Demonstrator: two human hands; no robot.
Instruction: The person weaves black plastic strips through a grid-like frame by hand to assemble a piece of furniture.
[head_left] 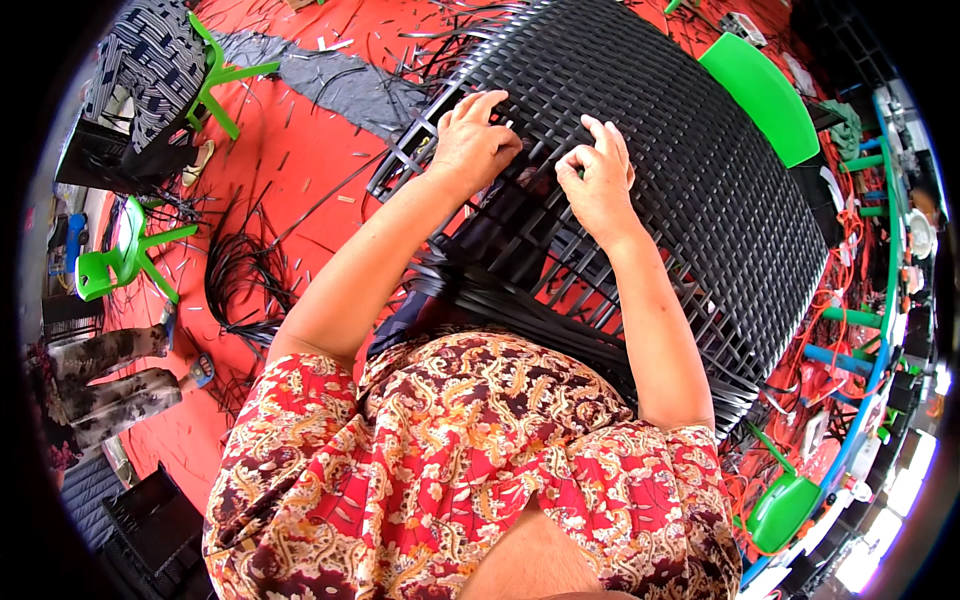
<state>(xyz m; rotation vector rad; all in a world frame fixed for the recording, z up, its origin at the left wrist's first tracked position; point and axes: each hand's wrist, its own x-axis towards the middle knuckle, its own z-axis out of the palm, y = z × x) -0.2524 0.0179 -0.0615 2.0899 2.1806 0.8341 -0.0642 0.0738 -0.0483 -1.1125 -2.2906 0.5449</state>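
A large panel of black woven plastic strips [600, 75] on a metal frame slopes up in front of me. Its near part is loosely woven, with gaps between the bars. My left hand [470, 145] is over the panel's left part, fingers bent and thumb drawn in; what they grip is hidden. To its right my right hand [597, 180] pinches thumb and forefinger together above the weave, its other fingers raised. Anything in that pinch is too small to make out. Loose black strips [520, 305] hang in a bundle across the panel's near side, close to my body.
A red floor covering [310, 170] carries scattered strip offcuts and a coiled strip heap [245, 275]. Green plastic chairs [125, 255] stand at left, one with a seated person. Another green chair back [765, 95] adjoins the panel's far right. A blue-green rail [885, 260] runs along the right.
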